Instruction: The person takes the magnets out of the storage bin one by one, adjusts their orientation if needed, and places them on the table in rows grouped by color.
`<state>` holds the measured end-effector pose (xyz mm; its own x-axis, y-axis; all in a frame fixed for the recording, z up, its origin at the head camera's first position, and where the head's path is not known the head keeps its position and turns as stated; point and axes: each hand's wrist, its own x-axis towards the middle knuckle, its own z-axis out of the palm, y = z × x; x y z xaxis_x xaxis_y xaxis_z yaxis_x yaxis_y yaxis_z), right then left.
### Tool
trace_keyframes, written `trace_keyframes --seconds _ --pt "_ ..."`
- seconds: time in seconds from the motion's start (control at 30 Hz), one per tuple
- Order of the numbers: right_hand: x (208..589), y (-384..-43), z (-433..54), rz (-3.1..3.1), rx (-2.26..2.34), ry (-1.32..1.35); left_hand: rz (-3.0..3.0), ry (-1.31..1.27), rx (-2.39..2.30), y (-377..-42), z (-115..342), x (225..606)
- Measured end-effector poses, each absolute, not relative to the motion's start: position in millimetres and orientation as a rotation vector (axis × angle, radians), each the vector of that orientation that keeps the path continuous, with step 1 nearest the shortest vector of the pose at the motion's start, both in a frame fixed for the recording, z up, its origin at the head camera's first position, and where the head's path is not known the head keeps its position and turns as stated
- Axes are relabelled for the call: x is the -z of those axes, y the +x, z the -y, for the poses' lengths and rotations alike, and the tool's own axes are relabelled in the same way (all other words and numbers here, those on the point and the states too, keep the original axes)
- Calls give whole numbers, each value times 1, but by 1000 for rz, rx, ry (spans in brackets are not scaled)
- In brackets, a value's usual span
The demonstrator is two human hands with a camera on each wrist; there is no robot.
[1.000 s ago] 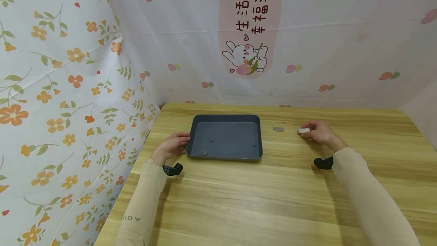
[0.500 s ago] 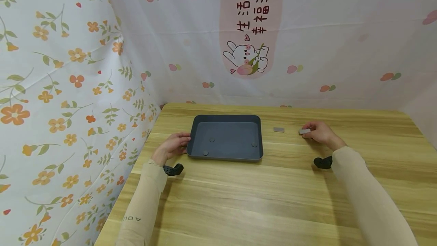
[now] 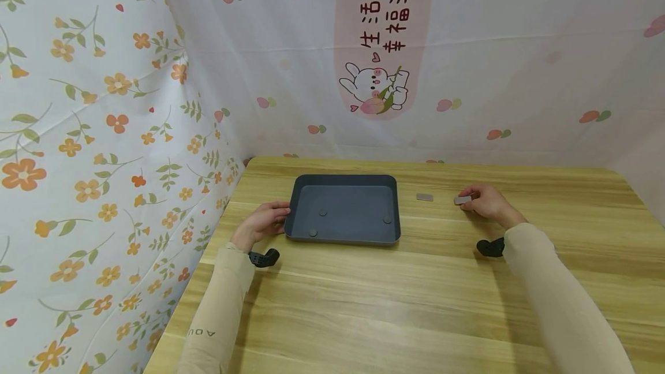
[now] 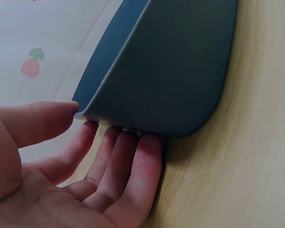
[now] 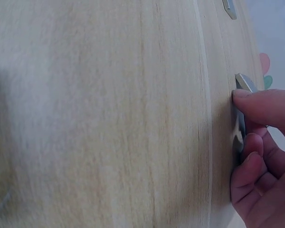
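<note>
A dark blue-grey rectangular tray lies on the table, with three small round grey discs on its floor. My left hand is at its left end. In the left wrist view the fingertips rest against the outside of the end wall, and the thumb reaches the rim corner. To the right, my right hand pinches a small thin grey rectangular plate between thumb and fingers, low over the table. A similar grey plate lies flat between the tray and that hand. My fingers hide part of the held plate.
The wood-grain table ends at the back against a hanging printed cloth. Another flowered cloth hangs along the left side. A black wrist device sits at the left wrist, another at the right.
The pinched plate has tipped slightly, its face turning from bright white to dull grey. Both hands and the tray stay almost where they were.
</note>
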<state>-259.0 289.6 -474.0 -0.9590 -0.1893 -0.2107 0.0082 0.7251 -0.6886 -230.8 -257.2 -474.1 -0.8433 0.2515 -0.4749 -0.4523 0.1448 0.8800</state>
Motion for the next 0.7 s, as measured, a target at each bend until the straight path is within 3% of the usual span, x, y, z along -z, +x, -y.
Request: trace_keyframes --seconds 0.7 --pt "475 -258 -294 -2709 1024 -189 -1917 -177 -1729 -229 256 472"
